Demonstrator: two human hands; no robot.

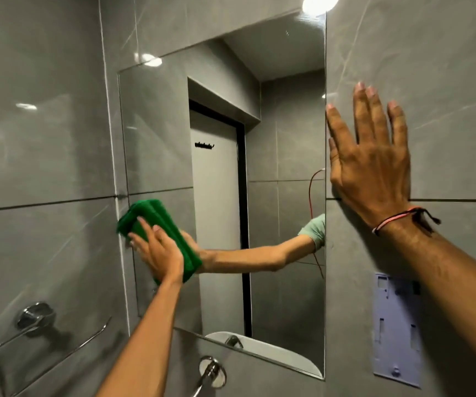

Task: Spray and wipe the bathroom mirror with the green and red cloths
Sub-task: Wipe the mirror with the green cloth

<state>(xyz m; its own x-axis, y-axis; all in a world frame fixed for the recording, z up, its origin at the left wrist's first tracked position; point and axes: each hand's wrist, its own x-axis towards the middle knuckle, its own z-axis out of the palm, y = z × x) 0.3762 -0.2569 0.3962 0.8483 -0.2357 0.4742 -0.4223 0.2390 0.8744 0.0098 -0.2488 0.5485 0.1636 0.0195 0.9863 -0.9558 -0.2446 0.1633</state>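
Note:
The bathroom mirror [282, 196] hangs on the grey tiled wall and reflects a door and my arm. My left hand [156, 250] presses a folded green cloth [156, 222] flat against the mirror's lower left part, near its left edge. My right hand [374, 156] lies flat with fingers spread on the wall tile just right of the mirror's right edge and holds nothing. A red thread bracelet [397, 219] circles that wrist. No red cloth or spray bottle is in view.
A chrome towel ring and holder [36, 319] are fixed on the left wall. A chrome tap fitting [211, 373] sits below the mirror. A pale plastic mounting plate [397, 328] is on the wall at lower right. A white basin shows in the reflection.

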